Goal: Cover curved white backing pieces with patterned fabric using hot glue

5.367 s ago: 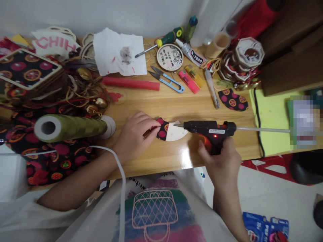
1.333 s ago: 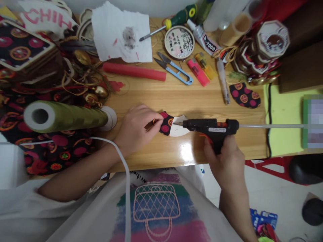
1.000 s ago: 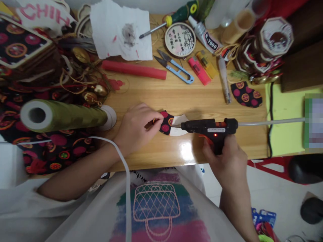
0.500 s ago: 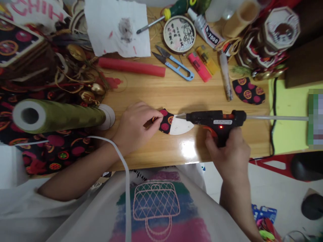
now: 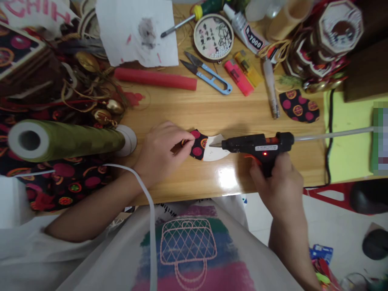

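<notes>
Between thumb and fingers, my left hand (image 5: 165,151) pinches the left end of a dark patterned fabric piece (image 5: 198,150) with pink and orange round motifs. A white curved piece (image 5: 216,152) lies against its right side on the wooden table. My right hand (image 5: 277,182) is wrapped round the handle of a black hot glue gun (image 5: 254,144), whose red light is lit. The metal nozzle points left, over the white piece close to the fabric's edge. A clear glue stick (image 5: 330,133) juts out of the gun's back.
Behind lie blue thread snips (image 5: 209,73), a red stick (image 5: 156,79), pink (image 5: 239,76) and yellow lighters, a glue tube (image 5: 245,32) and a screwdriver. A green ribbon roll (image 5: 69,141) stands left. Another patterned fabric piece (image 5: 299,106) rests right. A black cord (image 5: 329,137) crosses yellow paper.
The glue gun's nozzle has shifted slightly left and down over the white piece. My left hand keeps its pinch on the fabric. The whole view has moved a little.
</notes>
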Demonstrator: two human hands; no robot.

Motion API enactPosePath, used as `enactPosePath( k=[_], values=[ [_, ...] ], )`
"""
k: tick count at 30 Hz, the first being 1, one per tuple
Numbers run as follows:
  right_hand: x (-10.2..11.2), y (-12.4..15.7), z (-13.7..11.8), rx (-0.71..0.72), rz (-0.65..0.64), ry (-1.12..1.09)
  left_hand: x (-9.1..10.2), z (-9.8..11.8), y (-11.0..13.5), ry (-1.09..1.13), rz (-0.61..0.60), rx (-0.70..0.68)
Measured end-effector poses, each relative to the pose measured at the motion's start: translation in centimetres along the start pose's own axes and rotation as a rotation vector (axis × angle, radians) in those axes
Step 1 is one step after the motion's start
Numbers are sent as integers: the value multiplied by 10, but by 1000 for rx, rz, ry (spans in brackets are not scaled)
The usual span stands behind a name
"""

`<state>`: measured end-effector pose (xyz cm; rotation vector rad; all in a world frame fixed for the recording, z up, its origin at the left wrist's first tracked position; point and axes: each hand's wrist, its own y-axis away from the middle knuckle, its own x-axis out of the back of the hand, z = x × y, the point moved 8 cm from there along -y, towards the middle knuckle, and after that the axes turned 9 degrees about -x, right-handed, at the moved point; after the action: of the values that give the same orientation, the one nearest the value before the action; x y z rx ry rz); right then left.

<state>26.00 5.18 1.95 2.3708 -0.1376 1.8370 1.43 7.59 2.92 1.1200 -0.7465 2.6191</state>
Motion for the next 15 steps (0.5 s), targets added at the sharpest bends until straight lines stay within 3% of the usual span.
enactPosePath(
  k=[8, 15],
  values=[
    [3, 8, 1, 33, -4, 16, 1, 1, 0, 5, 8, -9],
    [2, 0, 2, -67, 10, 1, 0, 0, 1, 13, -3, 3]
  ],
)
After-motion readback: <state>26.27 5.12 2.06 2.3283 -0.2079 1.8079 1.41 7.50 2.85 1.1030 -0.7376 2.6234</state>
